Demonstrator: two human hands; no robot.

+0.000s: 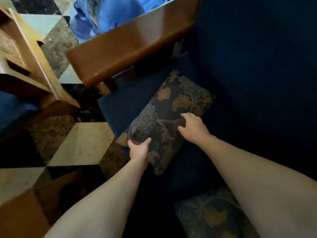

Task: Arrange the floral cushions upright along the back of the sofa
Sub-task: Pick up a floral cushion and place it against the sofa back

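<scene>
A dark floral cushion with gold and grey-blue flowers lies flat on the navy sofa seat, close to the wooden armrest. My left hand grips its near front corner, thumb on top. My right hand rests on the cushion's right side with fingers spread and curled onto the fabric. The navy sofa back rises to the right of the cushion. A second floral cushion lies on the seat near the bottom of the view, partly hidden under my right forearm.
The brown wooden armrest crosses the top of the seat. A light wooden table stands at left on the checkered floor. Blue fabric lies beyond the armrest. Another navy seat edge shows at far left.
</scene>
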